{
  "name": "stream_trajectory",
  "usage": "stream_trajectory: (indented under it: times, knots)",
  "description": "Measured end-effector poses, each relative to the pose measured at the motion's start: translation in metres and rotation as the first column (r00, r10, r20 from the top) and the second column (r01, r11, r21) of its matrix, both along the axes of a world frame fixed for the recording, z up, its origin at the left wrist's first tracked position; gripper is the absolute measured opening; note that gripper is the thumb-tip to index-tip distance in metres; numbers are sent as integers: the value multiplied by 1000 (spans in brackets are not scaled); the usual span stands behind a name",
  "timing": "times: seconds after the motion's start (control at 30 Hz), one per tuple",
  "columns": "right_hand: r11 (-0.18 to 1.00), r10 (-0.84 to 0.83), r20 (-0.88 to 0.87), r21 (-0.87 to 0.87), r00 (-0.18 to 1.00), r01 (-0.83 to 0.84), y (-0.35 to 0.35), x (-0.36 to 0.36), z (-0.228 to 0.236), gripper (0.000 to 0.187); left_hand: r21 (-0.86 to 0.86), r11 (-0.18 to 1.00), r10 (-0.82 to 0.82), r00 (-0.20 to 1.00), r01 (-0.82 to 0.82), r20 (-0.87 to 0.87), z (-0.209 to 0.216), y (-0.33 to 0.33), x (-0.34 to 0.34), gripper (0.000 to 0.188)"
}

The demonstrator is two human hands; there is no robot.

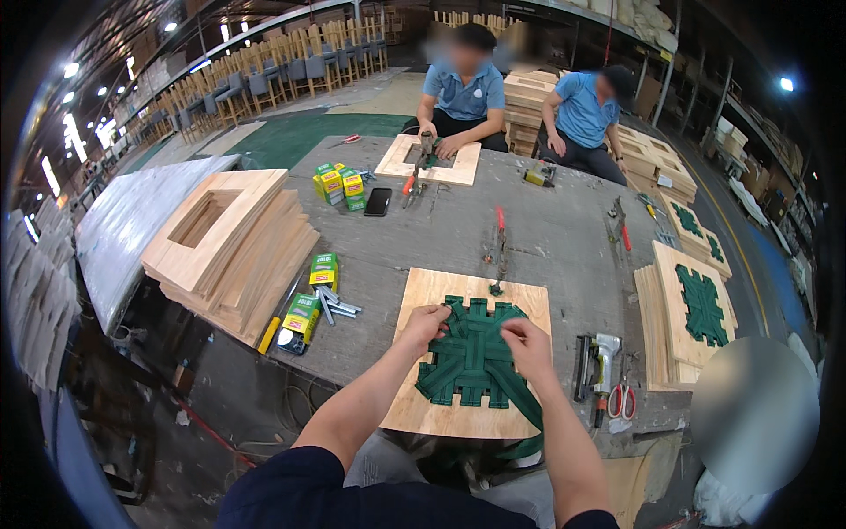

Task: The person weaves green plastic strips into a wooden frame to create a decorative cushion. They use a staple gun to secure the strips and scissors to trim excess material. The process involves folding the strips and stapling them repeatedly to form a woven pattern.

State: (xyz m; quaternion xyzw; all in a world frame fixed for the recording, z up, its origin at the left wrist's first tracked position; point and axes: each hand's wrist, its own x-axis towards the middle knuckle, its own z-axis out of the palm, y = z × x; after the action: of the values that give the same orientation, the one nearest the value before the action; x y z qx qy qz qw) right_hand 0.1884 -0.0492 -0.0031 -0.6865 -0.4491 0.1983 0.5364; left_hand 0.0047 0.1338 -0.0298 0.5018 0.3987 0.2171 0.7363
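Note:
In front of me a square plywood panel (410, 401) lies on the table, with dark green webbing straps (471, 348) woven across its middle. My left hand (425, 326) is at the upper left edge of the weave, its fingers closed on a webbing strap. At the upper right, my right hand (529, 346) is closed, thumb and fingers together by the straps; whatever it pinches is hidden. A loose strap tail (518, 397) runs down past the right wrist and over the panel's near edge. Just beyond the panel lies a pneumatic tool with a red handle (500, 220).
Plywood frames (229, 238) are stacked at left, beside staple boxes (301, 316) and loose staples (339, 304). To the right lie a staple gun (604, 361), red-handled scissors (622, 401) and stacked webbed panels (696, 309). Across the grey table (441, 229), a co-worker (463, 93) works on a frame; another person (582, 115) sits beside.

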Motion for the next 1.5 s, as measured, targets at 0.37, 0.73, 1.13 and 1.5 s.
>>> stream_trajectory:
  times: [0.37, 0.73, 1.13, 1.5]
  knots:
    - [951, 300, 170, -123, 939, -282, 91, -18, 1, 19, 59, 996, -56, 993, 62, -101, 10, 3, -2, 22]
    - [937, 334, 265, -199, 904, -288, 88, -22, 13, 21, 101, 991, -86, 994, 92, -64, 4, -2, -11, 18]
    - [947, 322, 384, -120, 865, -300, 90, -26, 13, 12, 914, 404, 281, 956, -33, -89, -1, -42, -18, 35]
    - [915, 343, 337, -330, 877, -231, 135, -27, -5, 13, 754, 652, 376, 897, -77, -233, -18, -11, -11, 17]
